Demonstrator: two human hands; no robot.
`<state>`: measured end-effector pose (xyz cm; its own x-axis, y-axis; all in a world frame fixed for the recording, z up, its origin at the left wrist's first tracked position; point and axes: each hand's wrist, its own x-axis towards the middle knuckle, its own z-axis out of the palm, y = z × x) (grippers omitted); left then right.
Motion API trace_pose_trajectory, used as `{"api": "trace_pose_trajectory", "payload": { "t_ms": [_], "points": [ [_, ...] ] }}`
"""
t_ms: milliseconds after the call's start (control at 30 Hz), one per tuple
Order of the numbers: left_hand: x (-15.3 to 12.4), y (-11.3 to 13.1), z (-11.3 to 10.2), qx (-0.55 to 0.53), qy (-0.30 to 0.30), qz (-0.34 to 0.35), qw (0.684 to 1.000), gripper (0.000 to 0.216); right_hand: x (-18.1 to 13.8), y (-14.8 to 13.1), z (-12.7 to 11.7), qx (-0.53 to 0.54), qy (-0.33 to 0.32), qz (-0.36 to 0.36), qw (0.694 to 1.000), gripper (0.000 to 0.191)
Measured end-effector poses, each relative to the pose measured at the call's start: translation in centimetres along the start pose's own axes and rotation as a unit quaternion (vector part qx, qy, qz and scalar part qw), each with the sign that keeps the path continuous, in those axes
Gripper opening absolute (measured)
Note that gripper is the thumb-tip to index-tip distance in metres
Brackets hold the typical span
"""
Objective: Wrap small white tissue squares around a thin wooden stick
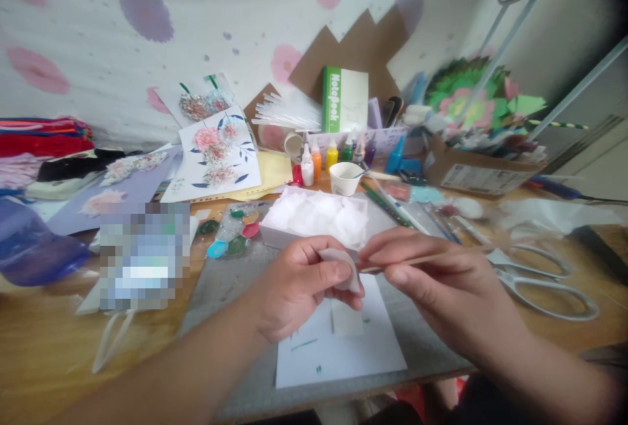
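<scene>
Between the thumb and fingers of my left hand (314,274) is a small piece of white paper (341,265), bent into a curve. My right hand (436,281) pinches a thin wooden stick (441,255), whose near end comes close to the left fingers; whether it touches the paper I cannot tell. Beneath the hands lies a white sheet (343,363) with a few green marks and a smaller pale piece on it. Just behind the hands is a white box (289,238) filled with white tissue-like pieces (318,212).
A grey mat (220,310) covers the table's middle. Behind stand paint bottles (316,162), a white cup (345,180) and a palette with colours (235,229). Scissors (549,281) lie at right, flower pictures (220,150) at left, a cardboard box (481,170) at back right.
</scene>
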<state>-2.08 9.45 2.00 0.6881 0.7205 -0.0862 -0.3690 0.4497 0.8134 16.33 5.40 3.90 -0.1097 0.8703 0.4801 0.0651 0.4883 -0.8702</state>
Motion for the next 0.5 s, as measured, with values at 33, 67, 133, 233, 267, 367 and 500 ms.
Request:
{"api": "trace_pose_trajectory", "payload": {
  "t_ms": [33,67,133,233,267,367,500],
  "points": [
    [0.04,-0.04,0.0,0.0,0.001,0.001,1.0,0.018,-0.02,0.02,-0.02,0.001,-0.001,-0.004,1.0,0.008],
    [0.08,-0.08,0.0,0.003,0.003,0.003,1.0,0.019,-0.03,0.04,-0.06,0.002,-0.002,-0.008,1.0,0.009],
    [0.16,-0.17,-0.04,0.027,0.02,0.004,0.999,0.02,-0.01,0.05,-0.16,-0.003,-0.003,-0.011,1.0,0.01],
    [0.2,-0.32,-0.18,0.113,0.061,0.004,0.992,0.02,0.1,-0.05,-0.34,-0.025,-0.003,-0.02,0.999,0.01],
    [0.18,-0.36,-0.24,0.144,0.072,0.004,0.987,0.02,0.15,-0.1,-0.39,-0.036,-0.005,-0.024,0.999,0.011],
    [0.07,-0.41,-0.37,0.212,0.086,-0.002,0.973,0.018,0.25,-0.21,-0.46,-0.081,-0.018,-0.042,0.996,0.014],
    [-0.11,-0.22,-0.41,0.256,0.087,-0.011,0.963,0.018,0.29,-0.17,-0.34,-0.135,-0.023,-0.067,0.988,0.017]
  ]
}}
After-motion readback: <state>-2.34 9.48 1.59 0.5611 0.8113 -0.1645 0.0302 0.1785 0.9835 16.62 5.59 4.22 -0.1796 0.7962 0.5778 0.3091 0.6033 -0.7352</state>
